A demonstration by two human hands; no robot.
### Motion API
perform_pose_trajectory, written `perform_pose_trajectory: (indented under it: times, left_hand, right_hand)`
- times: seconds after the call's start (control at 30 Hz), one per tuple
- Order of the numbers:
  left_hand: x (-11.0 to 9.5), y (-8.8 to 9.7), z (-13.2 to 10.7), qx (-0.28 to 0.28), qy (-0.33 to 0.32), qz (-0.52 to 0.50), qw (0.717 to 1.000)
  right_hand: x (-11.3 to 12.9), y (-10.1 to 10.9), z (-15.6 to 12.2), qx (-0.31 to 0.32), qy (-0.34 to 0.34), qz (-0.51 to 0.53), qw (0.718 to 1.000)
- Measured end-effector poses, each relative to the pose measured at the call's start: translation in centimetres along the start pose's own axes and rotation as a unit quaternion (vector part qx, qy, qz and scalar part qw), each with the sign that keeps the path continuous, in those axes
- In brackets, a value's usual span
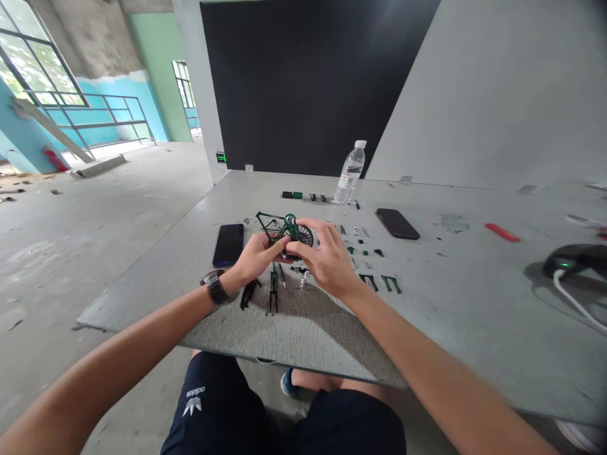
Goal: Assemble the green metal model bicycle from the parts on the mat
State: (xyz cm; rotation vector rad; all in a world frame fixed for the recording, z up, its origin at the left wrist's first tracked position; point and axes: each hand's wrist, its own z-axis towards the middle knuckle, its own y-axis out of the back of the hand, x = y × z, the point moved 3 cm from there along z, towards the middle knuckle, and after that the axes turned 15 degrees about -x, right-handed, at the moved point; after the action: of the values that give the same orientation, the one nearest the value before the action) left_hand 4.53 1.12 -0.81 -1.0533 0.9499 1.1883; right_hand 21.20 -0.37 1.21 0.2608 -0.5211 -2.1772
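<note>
Both hands hold a small green model bicycle [269, 222] above the table, its frame pointing left and a black spoked wheel on the right. My left hand [258, 254] is closed on its lower side, thumb against the middle. My right hand [326, 254] pinches the model around the wheel and the round green part, fingers curled over it. Beneath the hands lie a dark green fork-shaped part [274, 292], a black part [248, 294] and a small silvery part [304, 278]. Right of my right hand are two H-shaped pieces, one green [391, 284], among several tiny parts.
A dark phone [228, 245] lies left of my hands, another phone [397, 224] to the right. A water bottle [351, 174] stands at the back near a green-and-black cylinder [292, 195]. Further right are a red object [502, 232] and a black device [576, 262] with a white cable.
</note>
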Motion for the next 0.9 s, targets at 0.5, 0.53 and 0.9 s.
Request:
perform_pose_trajectory:
  times: [0.5,0.53,0.9]
  left_hand:
    - [0.7,0.0,-0.1,0.022,0.069,-0.054,0.996]
    - [0.7,-0.1,-0.1,0.023,0.076,-0.059,0.995]
    - [0.6,-0.2,-0.4,0.038,0.125,-0.120,0.984]
  right_hand:
    - [-0.3,0.1,1.0,0.073,0.031,0.019,0.997]
    - [-0.3,0.1,1.0,0.072,0.031,0.018,0.997]
    - [-0.1,0.1,1.3,0.100,0.051,-0.016,0.994]
